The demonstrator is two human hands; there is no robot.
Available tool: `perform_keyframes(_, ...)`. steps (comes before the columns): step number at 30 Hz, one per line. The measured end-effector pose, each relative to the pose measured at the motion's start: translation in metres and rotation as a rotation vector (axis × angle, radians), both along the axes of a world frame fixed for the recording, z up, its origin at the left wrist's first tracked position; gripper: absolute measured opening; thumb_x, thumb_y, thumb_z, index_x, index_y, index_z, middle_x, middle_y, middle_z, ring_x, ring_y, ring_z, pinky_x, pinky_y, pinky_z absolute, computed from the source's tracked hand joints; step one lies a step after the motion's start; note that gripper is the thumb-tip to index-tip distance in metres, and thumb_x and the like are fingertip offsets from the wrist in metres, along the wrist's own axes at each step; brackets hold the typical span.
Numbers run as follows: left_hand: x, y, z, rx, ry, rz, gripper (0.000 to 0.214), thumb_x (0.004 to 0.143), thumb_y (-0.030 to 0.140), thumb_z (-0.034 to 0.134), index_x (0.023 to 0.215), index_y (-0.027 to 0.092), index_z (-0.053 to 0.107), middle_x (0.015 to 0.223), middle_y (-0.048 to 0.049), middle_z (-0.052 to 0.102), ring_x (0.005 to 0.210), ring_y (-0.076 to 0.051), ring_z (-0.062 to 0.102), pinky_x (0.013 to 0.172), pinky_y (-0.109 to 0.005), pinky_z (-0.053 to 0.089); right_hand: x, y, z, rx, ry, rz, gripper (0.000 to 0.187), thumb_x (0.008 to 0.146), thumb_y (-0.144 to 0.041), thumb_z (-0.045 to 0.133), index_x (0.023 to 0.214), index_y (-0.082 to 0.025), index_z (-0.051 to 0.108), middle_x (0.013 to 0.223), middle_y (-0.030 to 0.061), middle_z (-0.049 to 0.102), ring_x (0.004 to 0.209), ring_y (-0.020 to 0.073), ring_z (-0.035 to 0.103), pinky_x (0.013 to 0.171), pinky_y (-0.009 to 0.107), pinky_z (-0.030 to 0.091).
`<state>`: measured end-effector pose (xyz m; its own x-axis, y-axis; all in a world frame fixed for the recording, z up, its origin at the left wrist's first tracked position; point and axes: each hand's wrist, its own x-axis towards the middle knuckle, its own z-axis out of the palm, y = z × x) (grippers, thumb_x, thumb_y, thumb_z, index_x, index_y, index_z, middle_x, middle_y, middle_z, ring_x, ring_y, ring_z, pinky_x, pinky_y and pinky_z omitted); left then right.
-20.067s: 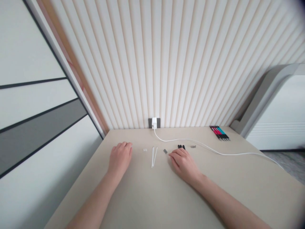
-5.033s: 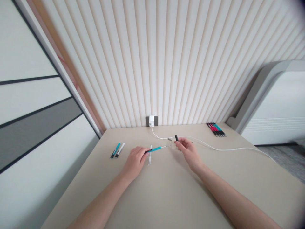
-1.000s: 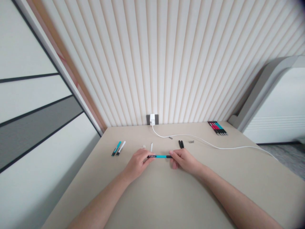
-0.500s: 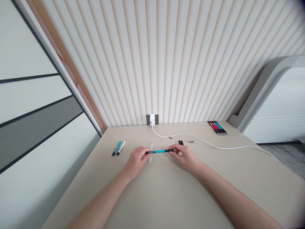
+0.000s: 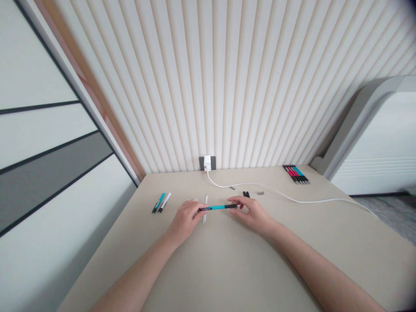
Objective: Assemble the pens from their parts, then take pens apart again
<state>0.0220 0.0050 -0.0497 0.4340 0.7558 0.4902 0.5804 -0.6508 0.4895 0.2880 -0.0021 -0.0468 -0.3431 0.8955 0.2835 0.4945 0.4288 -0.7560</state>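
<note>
Beige desk [image 5: 247, 264] w/ pens [image 5: 295, 174], cable [image 5: 292, 200]

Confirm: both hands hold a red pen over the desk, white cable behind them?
Not red: the pen held by the left hand and right hand is teal and black, as the head view shows. The white cable does lie behind them.

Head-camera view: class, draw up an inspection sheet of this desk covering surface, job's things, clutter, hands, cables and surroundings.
Surface: beige tabletop.
Job's things: teal-and-black pen, held level between both hands.
Clutter: two loose pens, white sticks, black pen parts, pen row at back right.
Hands: left hand grips one end; right hand pinches the black end.
Cables: white cable runs rightward from wall charger.
Surroundings: ribbed wall panel.
</note>
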Motion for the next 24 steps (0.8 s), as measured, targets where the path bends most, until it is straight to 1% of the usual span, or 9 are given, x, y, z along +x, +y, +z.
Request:
perform_keyframes(2,-0.0002,0.0003,-0.0006,-0.005,0.001,0.001,0.013,0.091,0.028,0.058,0.098,0.023,0.068,0.084,-0.0025,0.069,0.081,-0.018,0.062,0.076,-0.030,0.048,0.0010,0.0008,-0.0003,0.012,0.007,0.029,0.022,0.088,-0.035,0.058,0.103,-0.021,0.067,0.095,0.0056,0.071,0.081,0.0181,0.062,0.070,0.028,0.047)
perform_keyframes(4,-0.0002,0.0004,-0.0013,-0.008,0.009,-0.009,0.013,0.091,0.028,0.058,0.098,0.022,0.068,0.085,-0.0024,0.069,0.082,-0.018,0.062,0.076,-0.029,0.048,0.0016,0.0003,-0.0004,0.012,-0.024,0.036,0.022,0.091,-0.036,0.054,0.091,-0.020,0.068,0.088,0.0051,0.071,0.077,0.0175,0.062,0.067,0.027,0.045)
perform_keyframes(6,0.0001,-0.0001,-0.0017,-0.011,0.019,-0.028,0.013,0.091,0.028,0.058,0.098,0.023,0.068,0.086,-0.0026,0.070,0.082,-0.018,0.062,0.077,-0.030,0.048,0.0017,-0.0010,-0.0006,-0.004,-0.082,0.030,0.034,0.095,-0.039,0.046,0.078,-0.019,0.067,0.076,0.0040,0.069,0.069,0.0160,0.061,0.064,0.026,0.044)
perform_keyframes(9,0.0008,-0.0012,-0.0011,-0.014,0.029,-0.053,0.014,0.092,0.029,0.057,0.098,0.022,0.067,0.087,-0.0032,0.070,0.084,-0.018,0.062,0.082,-0.032,0.047,0.0012,-0.0026,-0.0019,-0.117,-0.130,0.006,0.056,0.100,-0.044,0.030,0.060,-0.018,0.061,0.053,0.0011,0.060,0.050,0.0126,0.054,0.057,0.025,0.041)
perform_keyframes(11,0.0007,-0.0015,-0.0005,-0.011,0.028,-0.050,0.014,0.092,0.030,0.057,0.098,0.022,0.067,0.087,-0.0034,0.070,0.084,-0.018,0.062,0.082,-0.032,0.047,0.0009,-0.0024,-0.0029,-0.147,-0.114,-0.006,0.058,0.100,-0.046,0.028,0.063,-0.018,0.063,0.053,0.0009,0.060,0.049,0.0127,0.053,0.055,0.025,0.041)
perform_keyframes(14,-0.0003,-0.0008,-0.0007,-0.003,0.025,-0.019,0.015,0.092,0.030,0.056,0.098,0.022,0.067,0.084,-0.0030,0.069,0.082,-0.018,0.062,0.079,-0.032,0.048,0.0014,-0.0008,-0.0029,-0.029,-0.043,0.022,0.034,0.094,-0.045,0.048,0.095,-0.019,0.069,0.084,0.0054,0.071,0.072,0.0171,0.062,0.067,0.028,0.046)
perform_keyframes(16,-0.0010,-0.0001,-0.0014,-0.002,0.023,-0.005,0.015,0.092,0.030,0.056,0.099,0.022,0.068,0.082,-0.0027,0.068,0.081,-0.018,0.062,0.078,-0.031,0.048,0.0019,-0.0001,-0.0019,0.035,0.003,0.057,0.029,0.089,-0.041,0.057,0.107,-0.020,0.066,0.102,0.0077,0.071,0.087,0.0200,0.063,0.077,0.031,0.048)
perform_keyframes(19,-0.0009,0.0001,-0.0016,-0.001,0.022,-0.022,0.015,0.093,0.029,0.056,0.098,0.022,0.068,0.084,-0.0031,0.069,0.082,-0.018,0.062,0.078,-0.030,0.047,0.0023,-0.0009,0.0007,0.041,0.007,0.063,0.021,0.091,-0.036,0.055,0.097,-0.020,0.068,0.095,0.0068,0.071,0.086,0.0199,0.063,0.075,0.031,0.048)
perform_keyframes(24,0.0009,-0.0024,0.0045,0.012,0.036,-0.074,0.014,0.092,0.028,0.057,0.099,0.023,0.068,0.087,-0.0031,0.071,0.082,-0.018,0.062,0.079,-0.031,0.047,0.0019,-0.0046,0.0058,-0.007,-0.113,0.057,0.027,0.095,-0.034,0.046,0.081,-0.019,0.064,0.071,0.0028,0.066,0.067,0.0155,0.058,0.063,0.027,0.043)
